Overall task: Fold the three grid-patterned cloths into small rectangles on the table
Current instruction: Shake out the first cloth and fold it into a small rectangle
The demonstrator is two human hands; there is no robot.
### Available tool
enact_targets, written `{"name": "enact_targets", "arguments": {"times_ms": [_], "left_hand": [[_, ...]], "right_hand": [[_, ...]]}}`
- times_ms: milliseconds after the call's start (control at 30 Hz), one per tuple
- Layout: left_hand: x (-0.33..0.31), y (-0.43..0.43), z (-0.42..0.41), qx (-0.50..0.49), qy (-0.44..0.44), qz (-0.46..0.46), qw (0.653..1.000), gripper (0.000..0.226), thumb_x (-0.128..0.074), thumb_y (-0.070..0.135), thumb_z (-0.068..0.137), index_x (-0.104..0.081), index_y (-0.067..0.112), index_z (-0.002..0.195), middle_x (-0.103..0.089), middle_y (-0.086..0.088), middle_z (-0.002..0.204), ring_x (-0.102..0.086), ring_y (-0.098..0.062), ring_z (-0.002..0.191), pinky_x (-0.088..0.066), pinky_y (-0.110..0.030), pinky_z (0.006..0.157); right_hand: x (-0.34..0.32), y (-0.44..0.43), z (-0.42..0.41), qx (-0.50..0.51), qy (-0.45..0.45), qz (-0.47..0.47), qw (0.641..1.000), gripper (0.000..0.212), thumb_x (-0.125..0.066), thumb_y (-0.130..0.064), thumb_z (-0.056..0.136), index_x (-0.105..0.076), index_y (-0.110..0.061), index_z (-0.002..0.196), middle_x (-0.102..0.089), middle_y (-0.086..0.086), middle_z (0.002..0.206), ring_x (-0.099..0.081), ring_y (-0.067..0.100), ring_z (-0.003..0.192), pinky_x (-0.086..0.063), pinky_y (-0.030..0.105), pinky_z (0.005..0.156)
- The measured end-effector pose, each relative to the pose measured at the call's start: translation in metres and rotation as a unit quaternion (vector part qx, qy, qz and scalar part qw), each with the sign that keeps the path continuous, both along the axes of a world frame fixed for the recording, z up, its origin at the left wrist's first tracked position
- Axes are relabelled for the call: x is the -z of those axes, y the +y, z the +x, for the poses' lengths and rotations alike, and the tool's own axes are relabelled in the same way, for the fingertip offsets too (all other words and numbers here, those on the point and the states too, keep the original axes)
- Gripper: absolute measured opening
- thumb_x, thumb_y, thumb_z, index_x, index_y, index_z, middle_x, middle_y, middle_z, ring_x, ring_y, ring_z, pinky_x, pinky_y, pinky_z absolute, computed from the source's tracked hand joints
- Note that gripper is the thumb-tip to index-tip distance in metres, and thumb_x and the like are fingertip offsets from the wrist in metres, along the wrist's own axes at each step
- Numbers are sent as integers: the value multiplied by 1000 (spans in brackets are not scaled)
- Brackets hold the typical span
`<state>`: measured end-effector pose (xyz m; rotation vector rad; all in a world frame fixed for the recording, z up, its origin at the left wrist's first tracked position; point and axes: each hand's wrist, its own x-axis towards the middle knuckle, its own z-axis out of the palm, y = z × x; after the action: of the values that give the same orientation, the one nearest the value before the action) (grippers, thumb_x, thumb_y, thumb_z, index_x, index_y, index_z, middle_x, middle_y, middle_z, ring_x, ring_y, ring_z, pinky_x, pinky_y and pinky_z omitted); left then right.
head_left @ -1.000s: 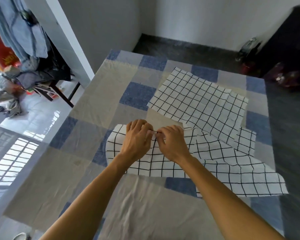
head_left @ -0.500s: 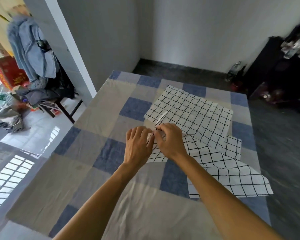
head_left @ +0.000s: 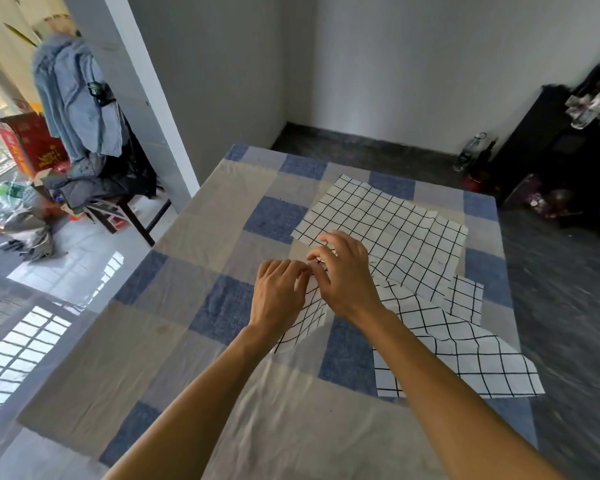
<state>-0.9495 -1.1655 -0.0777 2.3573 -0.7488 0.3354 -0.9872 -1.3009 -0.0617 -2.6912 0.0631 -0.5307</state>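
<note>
By the pillar [head_left: 142, 98] at left: a chair [head_left: 116, 206] stands on pale tiles, heaped with dark clothes. A blue jacket [head_left: 73, 98] hangs above it and a red box [head_left: 32, 140] sits behind.
Table: the table [head_left: 174, 327] wears a patchwork cover of blue, grey and beige squares. All three grid cloths lie on its right half, none folded into a rectangle.
Left hand: the left hand [head_left: 279, 292] is back-up over the middle of the table, its fingers curled round the top edge of the nearest cloth [head_left: 465, 355]. Its fingertips meet those of the other hand.
Nearest cloth: white with a wide black grid. One end is raised off the table in the two hands and hangs rumpled below the left wrist. The rest trails to the right and towards the person, lying wrinkled as far as the table's right edge.
Right hand: the right hand [head_left: 347, 275] is just beside the left, thumb and forefinger pinching the same edge, the other fingers spread and raised.
Far cloth: the far cloth [head_left: 395, 223] has a finer grid and lies flat, unfolded and askew beyond the hands. Its near corner sits under the right hand's raised fingers.
Third cloth: of the third cloth [head_left: 466, 297] only a corner shows, sticking out from under the far cloth and touching the nearest cloth.
Floor at right: dark. Bottles [head_left: 473, 150] stand against the wall beside a black cabinet [head_left: 551, 150].
</note>
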Motion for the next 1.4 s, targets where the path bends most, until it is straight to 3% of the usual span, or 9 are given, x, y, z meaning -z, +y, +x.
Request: {"name": "enact_targets", "arguments": {"times_ms": [167, 333, 467, 667, 800, 967, 1133, 1300, 1400], "left_hand": [[-4, 3, 3, -5, 18, -10, 1000, 16, -66, 24, 86, -69, 15, 99, -72, -1, 94, -64, -21, 87, -40, -30, 87], [0, 8, 4, 5, 46, -7, 999, 21, -56, 29, 91, -67, 17, 103, -71, -1, 97, -64, -21, 87, -47, -30, 84], [15, 14, 1, 7, 77, -32, 996, 18, -50, 28, 95, -62, 17, 103, -71, -2, 92, -66, -19, 73, -58, -31, 71], [28, 17, -3, 7, 61, -60, 996, 16, -49, 24, 94, -62, 15, 95, -68, -1, 79, -61, -19, 61, -57, -39, 60], [29, 18, 6, 16, 37, -47, 998, 15, -51, 21, 94, -64, 16, 100, -69, -1, 85, -64, -21, 68, -57, -38, 64], [28, 20, 12, 16, 35, -35, 999, 18, -52, 21, 92, -66, 12, 99, -71, -4, 87, -66, -23, 71, -58, -37, 69], [36, 32, 14, 1, 34, -19, 999, 18, -49, 19, 93, -65, 13, 90, -69, -1, 80, -63, -21, 66, -55, -35, 65], [47, 50, 17, 11, 17, 15, 1000, 33, -37, 28, 96, -66, 13, 89, -69, 0, 80, -65, -20, 69, -50, -32, 76], [58, 57, 20, 5, 29, 46, 998, 27, -40, 27, 95, -65, 15, 94, -70, 0, 84, -65, -22, 76, -50, -34, 77]], "right_hand": [[0, -1, 6, -24, 9, -42, 999, 34, -33, -38, 100, -60, -17, 99, -58, 4, 120, -45, 21, 121, -34, 43, 103], [4, -1, 10, -59, 20, 17, 998, 33, -33, -42, 98, -55, -18, 94, -58, -3, 100, -50, 16, 104, -36, 33, 94], [6, -2, 13, -56, -2, 61, 997, 33, -37, -44, 97, -56, -18, 87, -52, -12, 86, -48, 12, 88, -33, 25, 85], [7, -11, 12, -47, 12, 72, 996, 37, -44, -49, 93, -62, -17, 94, -62, -5, 90, -53, 15, 91, -41, 29, 84], [7, -10, 17, -78, 54, 53, 994, 33, -52, -49, 91, -63, -20, 101, -63, -6, 99, -51, 14, 104, -33, 27, 93], [5, -8, 22, -80, 42, 52, 995, 24, -55, -42, 91, -63, -20, 86, -61, -7, 87, -51, 13, 90, -36, 27, 85], [4, -13, 22, -52, 8, 64, 997, 16, -64, -34, 89, -64, -19, 83, -58, -12, 81, -49, 10, 81, -36, 26, 79], [6, -24, 18, -11, -15, 71, 997, 16, -63, -35, 89, -64, -21, 83, -60, -11, 79, -48, 8, 76, -35, 25, 76], [6, -24, 18, 3, -20, 82, 996, 20, -61, -39, 89, -64, -20, 83, -63, -9, 79, -49, 7, 75, -39, 26, 75]]}}
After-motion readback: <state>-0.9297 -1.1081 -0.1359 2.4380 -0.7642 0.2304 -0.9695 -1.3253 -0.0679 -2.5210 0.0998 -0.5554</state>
